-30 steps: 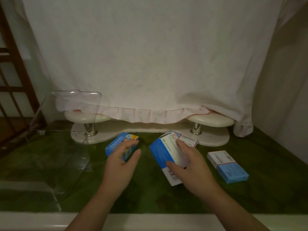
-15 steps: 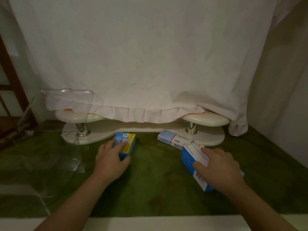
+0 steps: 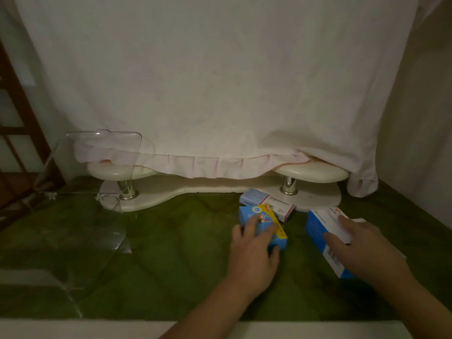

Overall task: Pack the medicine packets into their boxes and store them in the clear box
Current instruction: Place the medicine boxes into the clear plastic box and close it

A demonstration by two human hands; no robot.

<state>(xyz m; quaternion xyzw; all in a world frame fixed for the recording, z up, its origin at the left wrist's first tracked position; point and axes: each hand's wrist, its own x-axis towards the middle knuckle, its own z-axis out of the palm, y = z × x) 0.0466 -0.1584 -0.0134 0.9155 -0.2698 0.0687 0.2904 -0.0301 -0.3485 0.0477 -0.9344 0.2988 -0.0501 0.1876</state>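
L hand (image 3: 254, 253) grips a small blue-and-yellow medicine box (image 3: 265, 223) on the green worktop (image 3: 171, 253), fingers over its top, thumb at its near end. R hand (image 3: 362, 248) holds a blue-and-white medicine box (image 3: 318, 223), w/ fingers wrapped over it. A third, pale-blue/white box w/ red stripe (image 3: 266, 200) lies just at 12 o'clock of the L one, against the white stand (image 3: 220, 189). Clear box (image 3: 102, 167) sits far off at 9 o'clock.
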